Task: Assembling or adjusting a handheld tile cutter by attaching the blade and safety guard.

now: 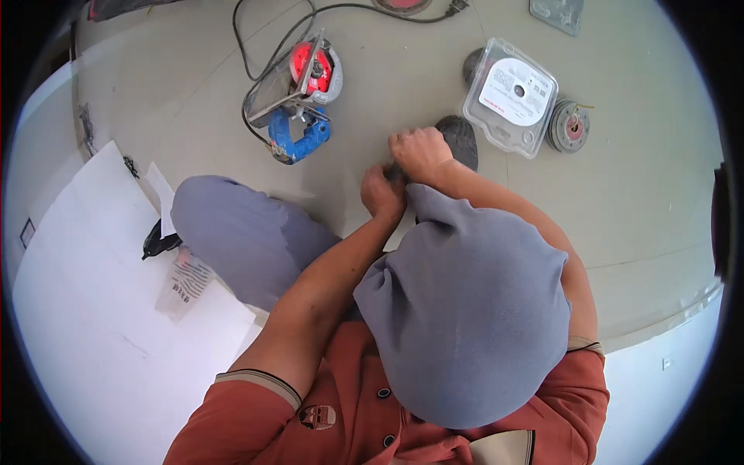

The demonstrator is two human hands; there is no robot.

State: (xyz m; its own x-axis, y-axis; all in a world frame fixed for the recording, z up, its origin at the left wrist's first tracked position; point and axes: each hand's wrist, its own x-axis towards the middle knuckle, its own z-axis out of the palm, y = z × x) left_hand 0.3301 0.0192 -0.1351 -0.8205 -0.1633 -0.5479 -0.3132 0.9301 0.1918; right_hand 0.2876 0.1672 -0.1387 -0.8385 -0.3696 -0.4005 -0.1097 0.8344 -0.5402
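My left hand (381, 192) and my right hand (421, 155) are close together in front of my raised knee, just above the floor. The fingers of both are curled closed. Between them shows a bit of something dark (396, 173), mostly hidden by the fingers, and I cannot make out what it is. Just right of my right hand lies a dark, rounded thing (460, 142), partly covered by that hand; its kind is unclear. Farther right, a clear plastic case (505, 133) with a round white label rests on the floor.
A handheld circular saw (318, 71) with a red blade and blue handle lies at the far left, its black cord (353, 6) running to a plug. Beside the case sits a stack of grey discs (570, 132). A grey plate (559, 12) lies beyond. White sheeting (85, 287) spreads left.
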